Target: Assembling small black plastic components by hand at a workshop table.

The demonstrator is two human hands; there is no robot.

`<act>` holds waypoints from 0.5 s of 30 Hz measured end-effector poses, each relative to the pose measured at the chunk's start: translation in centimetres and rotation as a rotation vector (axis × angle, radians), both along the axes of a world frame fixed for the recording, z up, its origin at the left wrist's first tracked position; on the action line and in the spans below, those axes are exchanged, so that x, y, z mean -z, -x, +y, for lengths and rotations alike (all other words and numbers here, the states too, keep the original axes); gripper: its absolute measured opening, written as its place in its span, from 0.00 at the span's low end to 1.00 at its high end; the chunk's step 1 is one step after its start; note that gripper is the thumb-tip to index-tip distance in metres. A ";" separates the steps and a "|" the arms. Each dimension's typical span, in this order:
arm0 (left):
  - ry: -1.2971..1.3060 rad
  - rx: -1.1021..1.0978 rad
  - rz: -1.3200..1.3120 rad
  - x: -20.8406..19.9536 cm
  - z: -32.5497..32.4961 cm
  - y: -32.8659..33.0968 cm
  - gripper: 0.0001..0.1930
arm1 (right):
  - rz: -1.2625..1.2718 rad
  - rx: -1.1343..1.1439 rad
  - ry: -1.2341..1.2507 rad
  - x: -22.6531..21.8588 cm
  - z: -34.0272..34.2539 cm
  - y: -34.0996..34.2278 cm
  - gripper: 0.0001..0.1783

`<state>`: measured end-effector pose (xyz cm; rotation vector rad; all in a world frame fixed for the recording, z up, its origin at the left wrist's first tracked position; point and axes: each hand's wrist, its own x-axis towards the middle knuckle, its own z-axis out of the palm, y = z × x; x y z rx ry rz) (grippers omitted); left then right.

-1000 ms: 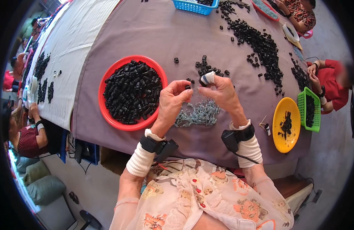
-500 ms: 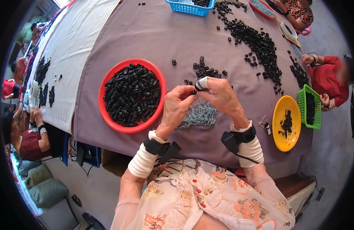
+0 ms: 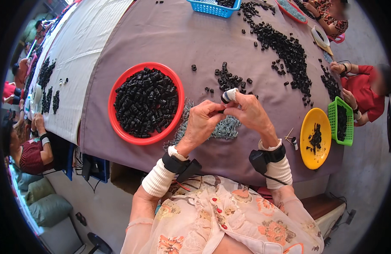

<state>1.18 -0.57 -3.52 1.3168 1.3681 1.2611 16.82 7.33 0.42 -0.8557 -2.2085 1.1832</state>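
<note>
My left hand (image 3: 200, 121) and my right hand (image 3: 254, 113) meet with pinched fingers above the table. Between their fingertips a dark sliver shows of a small black plastic part, mostly hidden by the fingers. A white cloth finger cover with a dark band (image 3: 230, 95) sits on a finger of my right hand. Beneath and beside the hands lies a heap of small silvery metal pieces (image 3: 227, 128), which look like springs or screws. Just beyond is a loose cluster of black plastic parts (image 3: 227, 80). To the left stands a round red tray (image 3: 112, 111) full of such parts.
A yellow plate (image 3: 307, 154) with black bits, a small bottle (image 3: 294, 144) and a green basket (image 3: 349, 139) lie to the right. Farther off are a long black pile (image 3: 288, 53) and a blue basket (image 3: 212, 10). Co-workers sit at both sides.
My hands have shifted slightly down and right, and their fingertips have closed together. The black part seen in my left fingertips is now mostly covered. More of the silvery heap shows beside my left hand.
</note>
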 end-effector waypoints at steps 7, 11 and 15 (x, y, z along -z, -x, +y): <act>0.167 -0.058 -0.356 -0.3 -0.1 1.4 0.10 | 0.099 0.190 0.204 2.1 2.0 1.1 0.10; 0.138 -0.106 -0.389 -0.1 0.0 2.5 0.11 | -0.105 0.120 -0.424 4.8 3.2 3.4 0.10; 0.139 -0.129 -0.404 -0.3 0.0 2.9 0.11 | -0.446 0.161 -0.547 6.2 3.4 4.8 0.09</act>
